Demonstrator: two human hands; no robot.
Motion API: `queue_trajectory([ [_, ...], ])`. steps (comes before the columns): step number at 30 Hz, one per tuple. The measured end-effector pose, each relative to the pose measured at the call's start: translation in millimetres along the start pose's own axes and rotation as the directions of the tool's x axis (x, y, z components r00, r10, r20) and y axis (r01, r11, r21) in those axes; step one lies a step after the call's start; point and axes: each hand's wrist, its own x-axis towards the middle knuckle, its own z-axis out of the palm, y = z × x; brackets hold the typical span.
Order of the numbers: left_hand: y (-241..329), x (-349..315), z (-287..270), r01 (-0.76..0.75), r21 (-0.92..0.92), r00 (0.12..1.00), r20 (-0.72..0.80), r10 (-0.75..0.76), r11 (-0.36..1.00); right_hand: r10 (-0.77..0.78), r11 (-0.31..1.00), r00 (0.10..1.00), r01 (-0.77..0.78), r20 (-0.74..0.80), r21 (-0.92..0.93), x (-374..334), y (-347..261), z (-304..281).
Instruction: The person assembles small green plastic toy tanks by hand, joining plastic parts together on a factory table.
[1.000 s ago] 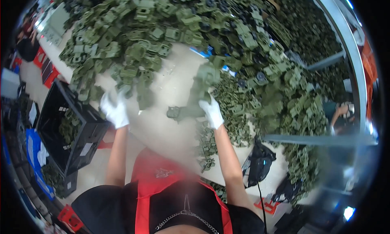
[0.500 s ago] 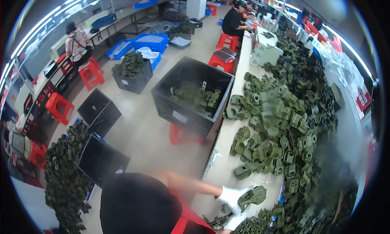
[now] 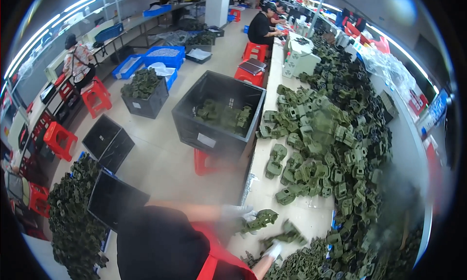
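My left hand (image 3: 239, 212), in a white glove, is closed on a green moulded plastic part (image 3: 262, 220) above the pale bench (image 3: 311, 213). Closer to the lower edge, my right hand (image 3: 274, 251), also gloved, has its fingers against a second green plastic part (image 3: 288, 234), which is smeared by motion. Its fingers look closed on that part, though they are partly hidden. Small green pieces (image 3: 311, 258) lie heaped beside the right hand. Past both hands, a large pile of hollow green plastic parts (image 3: 316, 129) covers the bench.
A big black bin (image 3: 209, 141) with green parts stands on a red stool against the bench edge. Dark crates (image 3: 116, 197) and a heap of dark green pieces (image 3: 73, 212) are at the left. A co-worker (image 3: 262, 27) sits farther along the bench; another person (image 3: 78, 61) is at far left.
My hands were close together around a green part; now they are apart, each with a part. The left moved left and away, the right nearer the small pieces. The view has shifted slightly.
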Motion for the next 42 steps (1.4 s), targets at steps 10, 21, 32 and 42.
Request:
queue_trajectory([
  [10, 100.7, -53.6, 126.1, 0.02, 0.064, 0.977, -0.214, -0.006, 0.998, -0.501, 0.405, 0.845, 0.037, -0.188, -0.914, -212.0, -143.8, 23.1],
  [21, 110.7, -22.9, 128.7, 0.054, -0.081, 0.999, -0.002, -0.055, 0.995, -0.46, 0.356, 0.87, -0.005, -0.18, -0.934, -150.7, -121.3, -40.5],
  [32, 107.9, 8.0, 97.1, -0.027, -0.101, 1.0, -0.01, 0.027, 0.994, -0.293, 0.937, 0.904, 0.207, -0.312, -0.282, -155.3, -132.6, -48.3],
  [42, 121.4, 17.8, 82.2, -0.088, 0.288, 0.988, 0.147, 0.047, 0.954, -0.367, 0.879, 0.921, 0.296, -0.132, -0.373, -233.9, -201.3, 24.3],
])
